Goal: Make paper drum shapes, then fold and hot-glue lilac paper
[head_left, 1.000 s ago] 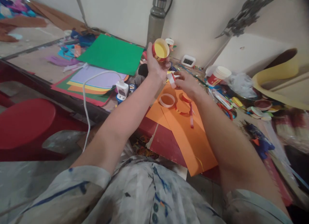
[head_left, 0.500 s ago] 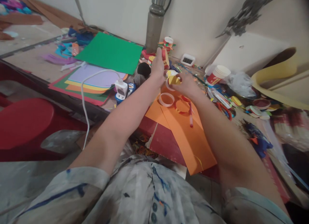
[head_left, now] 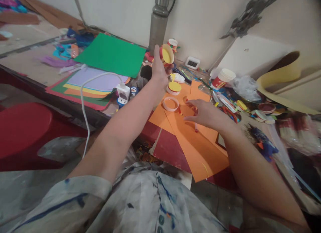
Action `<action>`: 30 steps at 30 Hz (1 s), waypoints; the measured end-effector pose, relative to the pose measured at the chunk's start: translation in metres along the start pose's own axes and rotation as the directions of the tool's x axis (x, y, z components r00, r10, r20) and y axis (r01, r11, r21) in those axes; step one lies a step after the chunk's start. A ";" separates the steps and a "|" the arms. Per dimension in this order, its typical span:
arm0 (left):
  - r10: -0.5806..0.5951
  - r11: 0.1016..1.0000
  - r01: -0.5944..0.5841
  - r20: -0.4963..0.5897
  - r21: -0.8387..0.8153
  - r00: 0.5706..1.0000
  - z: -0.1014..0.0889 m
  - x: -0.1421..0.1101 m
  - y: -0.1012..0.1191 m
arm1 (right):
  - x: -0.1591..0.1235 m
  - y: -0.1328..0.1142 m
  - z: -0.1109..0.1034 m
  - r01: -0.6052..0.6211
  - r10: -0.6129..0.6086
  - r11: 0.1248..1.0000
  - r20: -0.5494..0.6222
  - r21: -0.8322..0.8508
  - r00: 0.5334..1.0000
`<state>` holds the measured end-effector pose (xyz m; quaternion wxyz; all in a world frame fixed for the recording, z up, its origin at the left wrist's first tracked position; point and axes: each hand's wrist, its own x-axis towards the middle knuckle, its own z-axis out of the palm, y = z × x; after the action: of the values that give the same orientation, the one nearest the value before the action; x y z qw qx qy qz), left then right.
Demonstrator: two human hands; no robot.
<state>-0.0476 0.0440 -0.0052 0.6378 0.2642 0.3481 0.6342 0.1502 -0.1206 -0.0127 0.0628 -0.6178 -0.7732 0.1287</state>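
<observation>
My left hand (head_left: 158, 71) is closed around a small red paper cup (head_left: 161, 53) with a yellow inside, tilted so its mouth faces right and toward me. Over the orange paper (head_left: 200, 149), my right hand (head_left: 207, 114) has thumb and fingers apart, beside an orange-red ring (head_left: 181, 111). Under that hand lies a red, pen-like stick (head_left: 196, 127), partly covered. A pale ring (head_left: 171, 104) rests left of the hand. Behind it sits a white round piece with a yellow disc (head_left: 175, 86) on top.
Behind my left hand stands a grey bottle (head_left: 158, 28). Green sheet (head_left: 112, 54) and coloured papers lie left, with a white charger (head_left: 122, 91) and its cable. At right are a red-and-white cup (head_left: 223, 78), red-handled scissors (head_left: 232, 115) and a plastic bag (head_left: 247, 87). A red stool (head_left: 27, 132) stands left.
My right hand has left the yellow piece and moved nearer, over the orange paper. The yellow disc now lies on the white round piece. The cup in my left hand has turned, showing its inside.
</observation>
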 end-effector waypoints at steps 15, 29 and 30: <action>-0.033 0.889 -0.281 0.661 0.363 0.750 -0.001 -0.009 -0.016 | 0.013 0.029 0.020 0.047 0.228 0.814 -0.394 0.579 0.890; -0.570 0.136 -0.710 0.641 0.691 0.514 -0.012 -0.026 0.043 | 0.006 0.060 0.009 -0.015 0.099 0.963 -0.301 0.269 0.948; -0.587 0.089 -0.719 0.619 0.690 0.521 -0.013 -0.026 0.044 | 0.005 0.063 0.008 -0.025 0.100 0.972 -0.313 0.235 0.945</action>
<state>-0.0840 0.0190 0.0240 0.3084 0.9042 0.2942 0.0278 0.2056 -0.1039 -0.0383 0.2545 -0.6435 -0.7126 0.1155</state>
